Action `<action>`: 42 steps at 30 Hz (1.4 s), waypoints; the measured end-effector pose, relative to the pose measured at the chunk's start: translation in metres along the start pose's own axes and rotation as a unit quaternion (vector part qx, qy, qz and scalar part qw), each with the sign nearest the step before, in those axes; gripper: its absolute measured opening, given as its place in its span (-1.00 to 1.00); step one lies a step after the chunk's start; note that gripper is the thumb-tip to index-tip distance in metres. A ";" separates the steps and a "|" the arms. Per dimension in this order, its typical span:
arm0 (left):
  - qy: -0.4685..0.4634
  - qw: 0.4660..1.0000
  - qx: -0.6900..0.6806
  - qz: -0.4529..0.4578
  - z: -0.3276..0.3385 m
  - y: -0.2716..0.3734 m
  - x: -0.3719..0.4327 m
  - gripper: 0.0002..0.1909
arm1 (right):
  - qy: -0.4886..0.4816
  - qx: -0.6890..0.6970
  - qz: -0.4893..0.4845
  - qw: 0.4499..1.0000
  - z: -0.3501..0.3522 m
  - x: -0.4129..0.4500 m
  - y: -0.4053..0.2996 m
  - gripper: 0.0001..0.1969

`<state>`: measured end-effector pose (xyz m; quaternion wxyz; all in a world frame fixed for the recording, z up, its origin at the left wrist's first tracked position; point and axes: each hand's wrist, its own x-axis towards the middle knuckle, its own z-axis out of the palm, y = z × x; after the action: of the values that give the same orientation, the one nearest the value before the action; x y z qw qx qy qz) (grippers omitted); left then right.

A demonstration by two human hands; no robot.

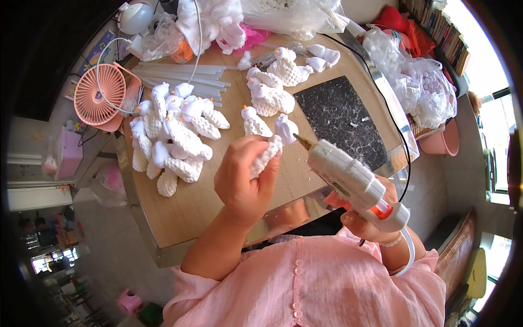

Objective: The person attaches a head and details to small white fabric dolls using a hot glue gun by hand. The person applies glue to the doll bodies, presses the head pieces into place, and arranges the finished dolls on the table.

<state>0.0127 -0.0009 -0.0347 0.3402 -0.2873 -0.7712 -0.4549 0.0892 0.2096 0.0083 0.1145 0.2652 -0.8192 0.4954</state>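
My left hand (245,180) pinches a white crocheted piece (266,157) between thumb and fingers. In my right hand (369,220) is a white hot glue gun (347,173) with a glue stick in its back, its brownish nozzle pointing up and left. The nozzle tip lies close to a small white fabric head (286,128), just beyond the crocheted piece; whether they touch I cannot tell. Several white figures with orange noses and crocheted bodies stand behind (269,98). A larger heap of such figures (179,139) lies at the left of the table.
A black marbled board (341,118) lies at the right, with glue scraps on it. Long translucent glue sticks (184,77) lie behind the heap. A pink fan (100,94) stands at the left edge. The black cord (386,102) runs along the right side. Plastic bags (294,16) fill the back.
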 end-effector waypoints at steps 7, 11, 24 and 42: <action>0.035 0.922 -0.286 -0.260 0.005 0.007 -0.008 -0.74 | 0.036 0.071 0.099 0.992 -0.002 -0.004 -0.001 -0.77; 0.005 0.924 -0.300 -0.237 0.003 0.006 -0.008 -0.79 | 0.060 0.125 0.117 0.983 -0.003 -0.004 -0.002 -0.79; -0.026 1.000 -0.012 0.008 -0.007 0.006 0.000 -0.77 | 0.016 -0.031 0.016 0.999 0.003 0.002 -0.009 -0.74; -0.018 0.999 0.002 0.026 -0.007 0.005 0.000 -0.73 | 0.003 -0.044 0.046 0.998 -0.002 0.003 -0.013 -0.76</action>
<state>0.0185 -0.0047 -0.0295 0.3383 -0.3152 -0.7704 -0.4390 0.0933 0.2054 0.0201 0.1058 0.2208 -0.8511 0.4645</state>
